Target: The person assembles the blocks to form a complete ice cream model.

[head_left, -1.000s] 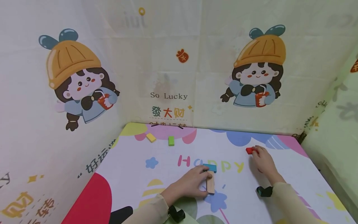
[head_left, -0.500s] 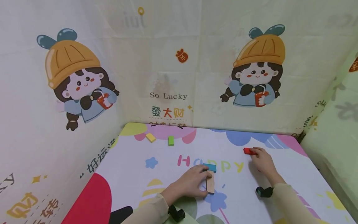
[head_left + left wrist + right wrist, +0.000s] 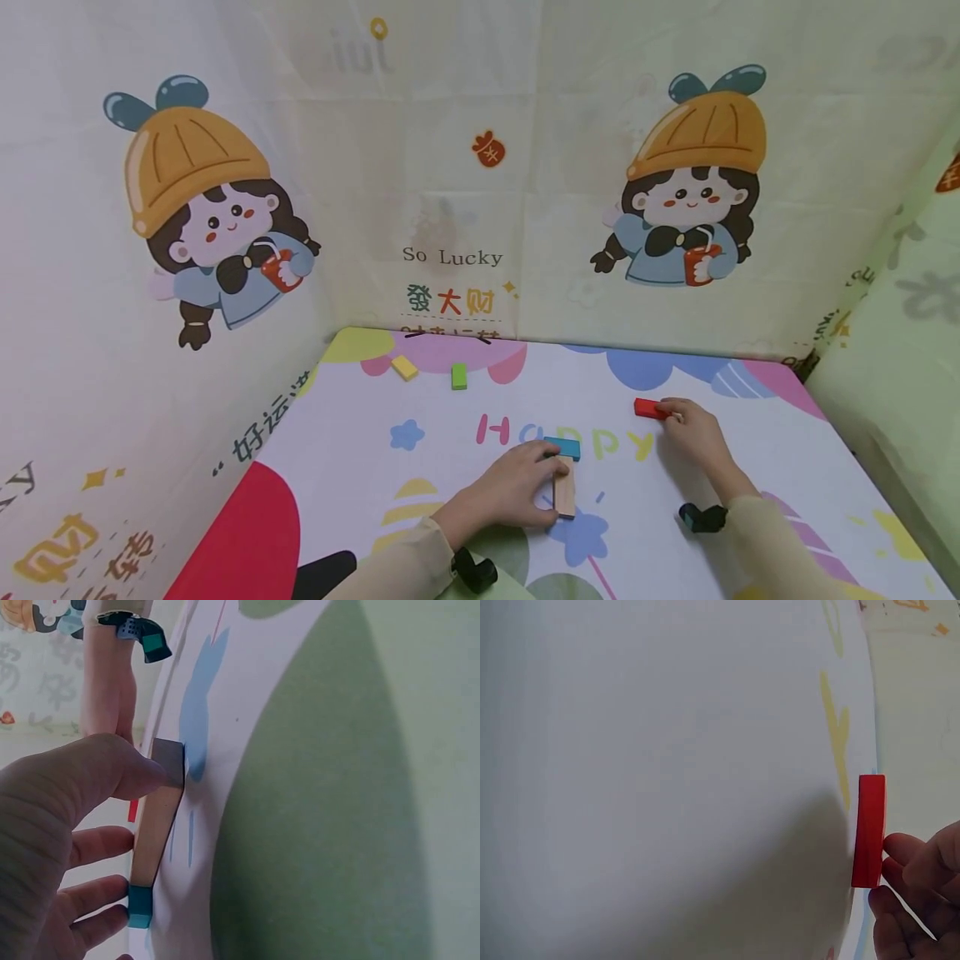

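My left hand (image 3: 508, 492) lies around a plain wooden block (image 3: 566, 496), with the thumb at its near end and the fingers along its far side. A blue block (image 3: 567, 448) sits crosswise against the far end of the wooden one, and fingertips touch it too. In the left wrist view the wooden block (image 3: 159, 817) meets the blue block (image 3: 140, 906) end to side. To the right, my right hand (image 3: 697, 433) pinches a red block (image 3: 647, 408) by its right end. The right wrist view shows the red block (image 3: 869, 832) above its shadow, fingertips at one end.
A yellow block (image 3: 404, 368) and a green block (image 3: 459, 377) lie at the back left of the printed tablecloth (image 3: 345, 458). Cloth walls (image 3: 555, 217) with cartoon figures enclose the table's back and sides. A black object (image 3: 326, 575) shows at the lower left.
My right hand has moved the red block leftward and slightly nearer, so more of the block now shows. The left hand and its two blocks have stayed where they were.
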`<state>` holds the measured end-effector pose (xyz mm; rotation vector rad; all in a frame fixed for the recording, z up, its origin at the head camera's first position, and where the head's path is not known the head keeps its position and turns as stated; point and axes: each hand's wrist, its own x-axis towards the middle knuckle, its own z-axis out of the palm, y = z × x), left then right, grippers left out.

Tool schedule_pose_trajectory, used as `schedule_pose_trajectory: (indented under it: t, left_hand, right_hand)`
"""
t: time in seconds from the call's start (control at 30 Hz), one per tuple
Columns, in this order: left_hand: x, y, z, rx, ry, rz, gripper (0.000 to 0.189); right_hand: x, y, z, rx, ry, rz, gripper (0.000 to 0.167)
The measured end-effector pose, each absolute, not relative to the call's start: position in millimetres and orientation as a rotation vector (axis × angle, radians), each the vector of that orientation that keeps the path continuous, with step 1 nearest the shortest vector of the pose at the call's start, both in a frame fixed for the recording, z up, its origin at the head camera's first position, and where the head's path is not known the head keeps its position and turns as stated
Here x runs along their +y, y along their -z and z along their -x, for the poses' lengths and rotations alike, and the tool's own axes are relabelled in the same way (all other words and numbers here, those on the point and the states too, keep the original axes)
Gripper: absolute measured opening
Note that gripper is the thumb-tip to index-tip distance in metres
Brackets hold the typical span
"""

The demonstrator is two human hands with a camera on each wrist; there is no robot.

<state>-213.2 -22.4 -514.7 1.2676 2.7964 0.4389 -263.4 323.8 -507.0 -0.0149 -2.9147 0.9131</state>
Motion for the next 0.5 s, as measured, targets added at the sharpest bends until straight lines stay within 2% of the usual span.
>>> schedule_pose_trajectory:
  t: [0.5]
  left_hand:
    - [-22, 512, 213, 2.784, -0.435, -1.245, 0.054]
  right_hand:
    - [295, 512, 259, -2.919, -1.006, -0.048, 0.037]
